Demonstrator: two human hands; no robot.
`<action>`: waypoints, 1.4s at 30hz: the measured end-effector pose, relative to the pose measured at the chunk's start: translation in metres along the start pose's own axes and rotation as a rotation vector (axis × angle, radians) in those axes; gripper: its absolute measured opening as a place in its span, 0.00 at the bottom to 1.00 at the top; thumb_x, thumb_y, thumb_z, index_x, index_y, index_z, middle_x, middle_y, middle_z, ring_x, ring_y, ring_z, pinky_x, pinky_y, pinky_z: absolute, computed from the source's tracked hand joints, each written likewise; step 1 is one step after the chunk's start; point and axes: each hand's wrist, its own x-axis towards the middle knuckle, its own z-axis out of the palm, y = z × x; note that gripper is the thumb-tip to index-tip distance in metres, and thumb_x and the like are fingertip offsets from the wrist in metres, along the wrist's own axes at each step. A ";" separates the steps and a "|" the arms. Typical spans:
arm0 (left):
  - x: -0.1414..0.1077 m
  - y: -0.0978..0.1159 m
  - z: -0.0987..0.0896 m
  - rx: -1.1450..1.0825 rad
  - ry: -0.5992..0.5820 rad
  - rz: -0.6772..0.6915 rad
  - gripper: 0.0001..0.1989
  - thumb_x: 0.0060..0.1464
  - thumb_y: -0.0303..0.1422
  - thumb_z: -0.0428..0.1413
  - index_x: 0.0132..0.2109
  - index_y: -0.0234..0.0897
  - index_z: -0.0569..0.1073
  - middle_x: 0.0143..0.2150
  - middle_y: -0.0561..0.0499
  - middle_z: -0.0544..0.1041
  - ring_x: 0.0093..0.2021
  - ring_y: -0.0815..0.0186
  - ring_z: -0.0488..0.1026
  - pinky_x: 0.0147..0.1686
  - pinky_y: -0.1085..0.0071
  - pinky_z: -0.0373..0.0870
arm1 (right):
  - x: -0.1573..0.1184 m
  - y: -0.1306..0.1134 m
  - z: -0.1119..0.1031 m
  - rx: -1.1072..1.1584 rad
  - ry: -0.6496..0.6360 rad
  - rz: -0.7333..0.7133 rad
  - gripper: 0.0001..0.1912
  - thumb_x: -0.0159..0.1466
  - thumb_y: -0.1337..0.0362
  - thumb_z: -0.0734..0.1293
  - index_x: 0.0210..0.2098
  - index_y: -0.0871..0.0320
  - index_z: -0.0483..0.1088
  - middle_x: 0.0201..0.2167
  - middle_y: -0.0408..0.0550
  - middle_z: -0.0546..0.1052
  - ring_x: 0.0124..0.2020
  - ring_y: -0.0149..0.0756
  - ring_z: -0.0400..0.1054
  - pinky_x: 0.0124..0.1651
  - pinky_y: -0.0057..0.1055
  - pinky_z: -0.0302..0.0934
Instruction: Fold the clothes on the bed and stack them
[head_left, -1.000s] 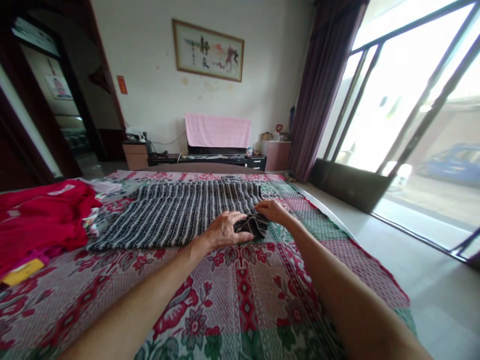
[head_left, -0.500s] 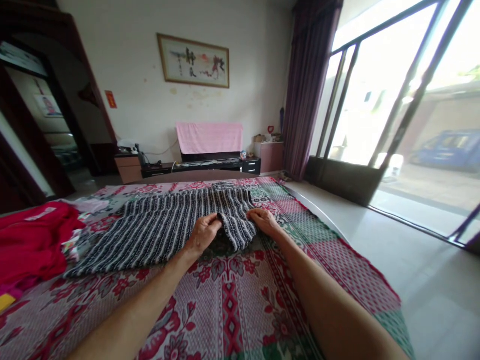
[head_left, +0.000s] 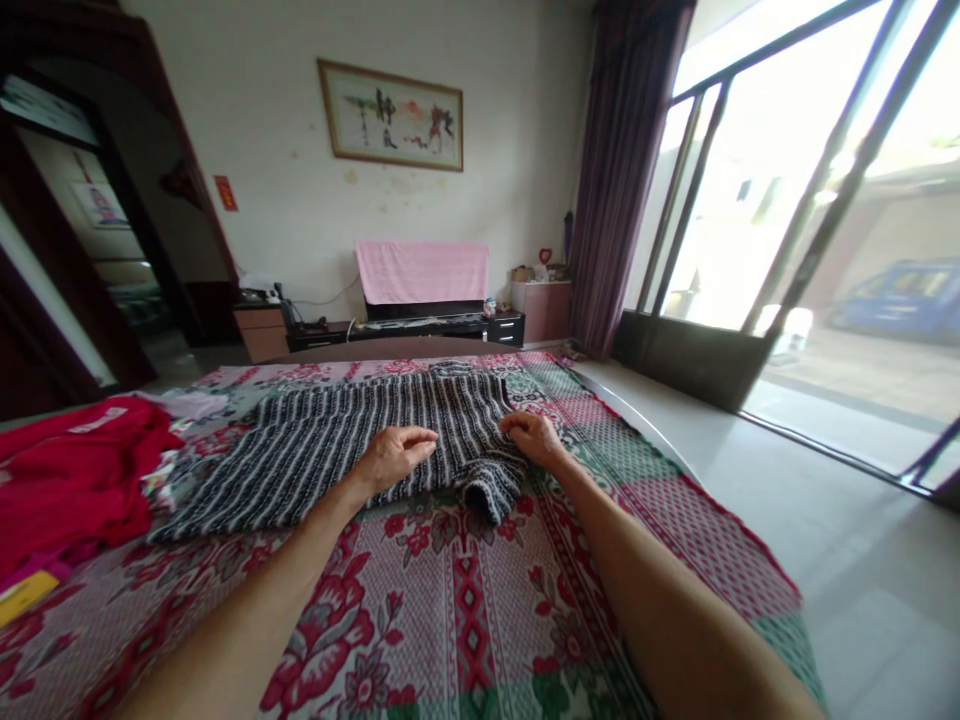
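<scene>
A black-and-white striped knit top [head_left: 330, 440] lies spread out on a red, green and pale flowered cloth [head_left: 420, 600]. Its short sleeve [head_left: 495, 485] points toward me, with the dark cuff opening showing. Over the middle of the top is my left hand [head_left: 394, 458], fingers stretched forward and a small gap at the thumb, holding nothing. At the top's right edge, just above the sleeve, my right hand [head_left: 532, 437] has its fingers bent in and pinching the knit; the fingertips are partly hidden.
Red clothing [head_left: 67, 480] is heaped at the left, with a yellow item [head_left: 26, 598] beside it. Beyond the table stands a low black cabinet [head_left: 420, 328] under a pink towel [head_left: 421, 272]. Glass doors [head_left: 750, 220] and pale floor [head_left: 862, 560] lie to the right.
My left hand has let go of the sleeve and moved left. The sleeve has dropped flatter, its cuff now facing me. My right hand has shifted slightly right.
</scene>
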 end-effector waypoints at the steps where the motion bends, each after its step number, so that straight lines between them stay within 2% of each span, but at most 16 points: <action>1: -0.001 -0.003 0.002 0.061 -0.004 0.020 0.16 0.50 0.39 0.54 0.41 0.37 0.79 0.40 0.49 0.81 0.41 0.62 0.77 0.45 0.68 0.71 | 0.000 -0.004 -0.001 -0.031 0.043 0.000 0.14 0.52 0.71 0.60 0.29 0.56 0.77 0.28 0.41 0.79 0.31 0.32 0.71 0.39 0.27 0.63; 4: -0.009 -0.007 0.011 0.173 -0.057 0.132 0.14 0.49 0.36 0.54 0.42 0.38 0.79 0.44 0.49 0.80 0.44 0.63 0.76 0.48 0.69 0.69 | -0.001 -0.016 -0.005 -0.095 0.146 -0.005 0.13 0.52 0.70 0.61 0.28 0.56 0.77 0.28 0.42 0.79 0.32 0.33 0.71 0.40 0.27 0.62; 6: -0.016 -0.005 0.018 0.207 -0.076 0.226 0.15 0.47 0.33 0.56 0.44 0.38 0.78 0.48 0.48 0.78 0.48 0.63 0.74 0.52 0.68 0.67 | -0.004 -0.024 -0.010 -0.116 0.156 -0.017 0.12 0.52 0.71 0.61 0.26 0.56 0.77 0.27 0.42 0.79 0.31 0.33 0.71 0.39 0.27 0.62; 9: -0.024 -0.002 0.030 0.258 -0.109 0.344 0.16 0.46 0.29 0.56 0.44 0.39 0.77 0.48 0.49 0.77 0.49 0.63 0.72 0.53 0.68 0.66 | -0.014 -0.033 -0.019 -0.120 0.084 -0.044 0.12 0.50 0.73 0.61 0.23 0.57 0.76 0.23 0.42 0.77 0.27 0.32 0.69 0.35 0.25 0.61; 13: -0.028 0.000 0.045 0.369 -0.177 0.430 0.12 0.47 0.28 0.54 0.40 0.39 0.77 0.42 0.50 0.77 0.44 0.63 0.73 0.48 0.68 0.68 | -0.037 -0.037 -0.028 -0.092 -0.072 -0.054 0.14 0.47 0.77 0.59 0.20 0.58 0.75 0.21 0.41 0.76 0.25 0.29 0.68 0.32 0.24 0.60; 17: -0.028 -0.004 0.057 0.452 -0.113 0.419 0.09 0.50 0.26 0.51 0.36 0.37 0.76 0.39 0.48 0.76 0.43 0.62 0.72 0.47 0.66 0.68 | -0.059 -0.034 -0.031 -0.073 -0.183 -0.163 0.16 0.46 0.78 0.57 0.20 0.58 0.74 0.24 0.42 0.76 0.28 0.29 0.69 0.36 0.25 0.61; 21: -0.028 -0.009 0.064 0.441 -0.026 0.410 0.10 0.53 0.26 0.49 0.38 0.37 0.75 0.41 0.47 0.76 0.44 0.62 0.72 0.48 0.65 0.67 | -0.074 -0.032 -0.028 -0.071 -0.243 -0.267 0.16 0.44 0.77 0.60 0.27 0.58 0.75 0.31 0.44 0.77 0.35 0.33 0.70 0.43 0.29 0.63; 25: -0.030 -0.014 0.068 0.375 0.015 0.397 0.10 0.56 0.27 0.48 0.39 0.37 0.74 0.42 0.47 0.76 0.44 0.63 0.72 0.47 0.66 0.67 | -0.083 -0.034 -0.019 -0.123 -0.223 -0.343 0.16 0.46 0.73 0.65 0.34 0.56 0.75 0.35 0.45 0.76 0.38 0.36 0.69 0.46 0.32 0.62; 29: -0.029 -0.017 0.067 0.268 0.083 0.333 0.10 0.57 0.28 0.48 0.38 0.37 0.74 0.40 0.48 0.77 0.42 0.64 0.73 0.46 0.68 0.67 | -0.087 -0.041 -0.012 -0.139 -0.145 -0.394 0.12 0.51 0.72 0.64 0.33 0.55 0.75 0.37 0.47 0.75 0.41 0.35 0.69 0.49 0.33 0.61; 33: -0.030 -0.014 0.062 0.205 0.142 0.224 0.12 0.59 0.32 0.45 0.36 0.37 0.73 0.35 0.50 0.77 0.37 0.66 0.73 0.41 0.71 0.68 | -0.086 -0.051 -0.019 -0.095 -0.060 -0.318 0.13 0.55 0.71 0.60 0.34 0.56 0.74 0.34 0.45 0.76 0.37 0.34 0.69 0.45 0.30 0.61; 36: -0.031 -0.010 0.059 0.168 0.175 0.185 0.14 0.60 0.35 0.44 0.38 0.38 0.74 0.37 0.49 0.78 0.39 0.66 0.74 0.42 0.70 0.69 | -0.085 -0.056 -0.027 -0.086 -0.014 -0.211 0.13 0.57 0.70 0.58 0.35 0.57 0.73 0.29 0.44 0.76 0.31 0.32 0.69 0.39 0.27 0.61; 42: -0.033 -0.006 0.057 0.105 0.170 0.173 0.16 0.60 0.38 0.44 0.41 0.39 0.75 0.42 0.48 0.79 0.45 0.64 0.74 0.47 0.68 0.69 | -0.084 -0.054 -0.030 -0.115 -0.089 -0.130 0.14 0.56 0.68 0.57 0.30 0.56 0.75 0.27 0.42 0.77 0.29 0.31 0.68 0.38 0.25 0.59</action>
